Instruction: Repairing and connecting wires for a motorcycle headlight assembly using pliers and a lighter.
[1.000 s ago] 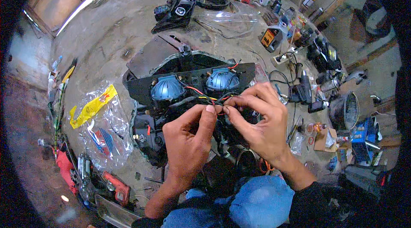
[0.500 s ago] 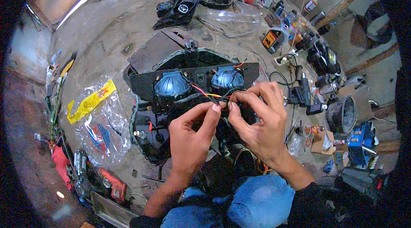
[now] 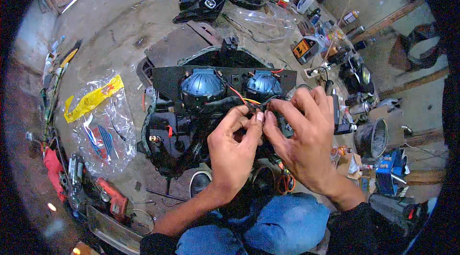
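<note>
Pinching red, yellow and black wires (image 3: pixel 248 100), the thumb and fingers of the left hand (image 3: pixel 235 147) and right hand (image 3: pixel 304 135) nearly meet in head view; the wires lie beside two blue domed lamps (image 3: pixel 202 85) on a black plate (image 3: pixel 166 82).

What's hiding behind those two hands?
Past the left hand and right hand, you can see a red wire, a yellow wire and part of a black housing. The hands cover the rest there, including where the wires run next, so I can't tell.
</note>
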`<move>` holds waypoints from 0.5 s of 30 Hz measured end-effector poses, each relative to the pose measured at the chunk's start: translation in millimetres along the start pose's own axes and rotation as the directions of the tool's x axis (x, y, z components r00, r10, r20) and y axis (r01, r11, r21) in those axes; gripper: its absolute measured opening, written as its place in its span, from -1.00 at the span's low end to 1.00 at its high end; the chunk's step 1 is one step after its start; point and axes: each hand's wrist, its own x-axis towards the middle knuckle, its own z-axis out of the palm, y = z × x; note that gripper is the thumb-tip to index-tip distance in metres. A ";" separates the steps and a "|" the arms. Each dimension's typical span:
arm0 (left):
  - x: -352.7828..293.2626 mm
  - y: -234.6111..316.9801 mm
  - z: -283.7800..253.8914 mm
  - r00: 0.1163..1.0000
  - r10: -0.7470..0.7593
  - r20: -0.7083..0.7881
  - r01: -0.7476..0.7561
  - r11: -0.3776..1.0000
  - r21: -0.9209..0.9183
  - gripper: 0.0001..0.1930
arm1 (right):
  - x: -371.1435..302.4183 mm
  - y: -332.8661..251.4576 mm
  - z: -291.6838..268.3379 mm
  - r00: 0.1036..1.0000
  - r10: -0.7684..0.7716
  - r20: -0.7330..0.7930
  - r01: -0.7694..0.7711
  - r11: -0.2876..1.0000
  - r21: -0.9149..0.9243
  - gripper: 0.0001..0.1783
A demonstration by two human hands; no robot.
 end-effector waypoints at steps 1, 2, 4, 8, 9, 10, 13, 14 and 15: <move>-0.2 -0.9 0.6 1.000 0.022 0.006 -0.022 1.000 -0.009 -0.84 | 2.6 -0.6 -4.3 0.998 -0.031 0.046 0.033 0.999 -0.042 -0.79; 0.0 -3.2 1.0 1.000 0.022 0.005 -0.021 1.000 -0.016 -0.84 | 5.4 -1.0 -8.3 0.994 -0.060 0.094 0.067 0.994 -0.082 -0.79; 1.2 -9.8 1.8 0.995 0.100 0.013 -0.100 0.995 -0.022 -0.84 | 11.9 1.3 -14.0 0.986 -0.086 0.145 0.097 0.993 -0.073 -0.80; 2.5 -11.2 -1.6 0.994 0.106 0.032 -0.105 0.994 -0.023 -0.84 | 25.1 8.1 -17.4 0.950 -0.126 0.286 0.133 0.991 -0.008 -0.82; 2.7 -10.9 -2.3 0.992 0.115 0.047 -0.116 0.993 0.011 -0.84 | 27.2 10.3 -19.1 0.949 -0.127 0.288 0.136 0.991 -0.011 -0.82; 2.9 -10.9 -2.9 0.990 0.123 0.063 -0.126 0.991 0.044 -0.84 | 28.9 12.8 -20.6 0.940 -0.118 0.321 0.120 0.993 0.012 -0.83; 3.9 -12.1 -0.6 0.991 0.120 0.053 -0.123 0.991 0.057 -0.84 | 36.3 15.1 -25.4 0.913 -0.092 0.398 0.082 0.996 0.043 -0.83; 3.9 -11.9 0.1 0.992 0.118 0.050 -0.121 0.991 0.056 -0.84 | 38.5 15.7 -26.1 0.896 -0.074 0.438 0.057 0.997 0.051 -0.83; 4.0 -11.4 1.2 0.988 0.147 0.039 -0.148 0.987 0.054 -0.83 | 40.2 17.8 -26.1 0.895 -0.074 0.440 0.058 0.997 0.050 -0.83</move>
